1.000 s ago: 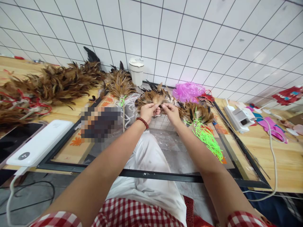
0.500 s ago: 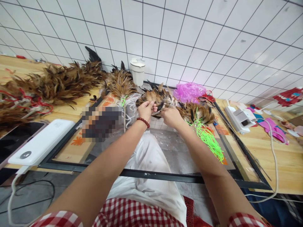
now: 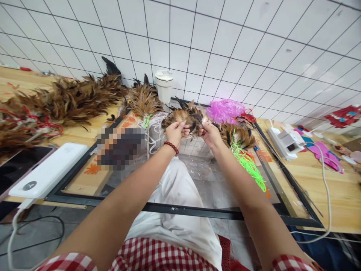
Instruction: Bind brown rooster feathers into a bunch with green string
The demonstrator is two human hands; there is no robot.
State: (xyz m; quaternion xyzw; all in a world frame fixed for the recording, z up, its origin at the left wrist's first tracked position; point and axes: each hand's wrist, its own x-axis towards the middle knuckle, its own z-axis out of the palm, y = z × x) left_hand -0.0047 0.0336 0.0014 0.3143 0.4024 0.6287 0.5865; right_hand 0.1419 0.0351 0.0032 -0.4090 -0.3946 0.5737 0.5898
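Observation:
My left hand (image 3: pixel 175 132), with a beaded bracelet at the wrist, is closed in a pinch over the middle of the glass-topped frame. Opposite it, my right hand (image 3: pixel 210 134) pinches too. A dark brown feather (image 3: pixel 194 126) stretches between the fingertips of both. Just behind lies a pile of loose brown and black feathers (image 3: pixel 183 113). To the right of my right hand rests a brown feather bunch (image 3: pixel 243 136) beside bright green cords (image 3: pixel 249 167). Left of my left hand, a feather bundle on a stick (image 3: pixel 145 99) is tied with green cord, and white cords (image 3: pixel 155 130) lie beside it.
A white lidded cup (image 3: pixel 164 86) stands by the tiled wall. Pink plastic (image 3: pixel 225 110) lies behind the feathers. A large feather heap (image 3: pixel 64 98), a white power bank (image 3: pixel 50 169) and a phone (image 3: pixel 19 165) are left. A power strip (image 3: pixel 284 141) with cable is right.
My right hand has shifted slightly right and turned, so the gap between my hands is wider. The dark feather now spans that gap. My left hand has barely moved.

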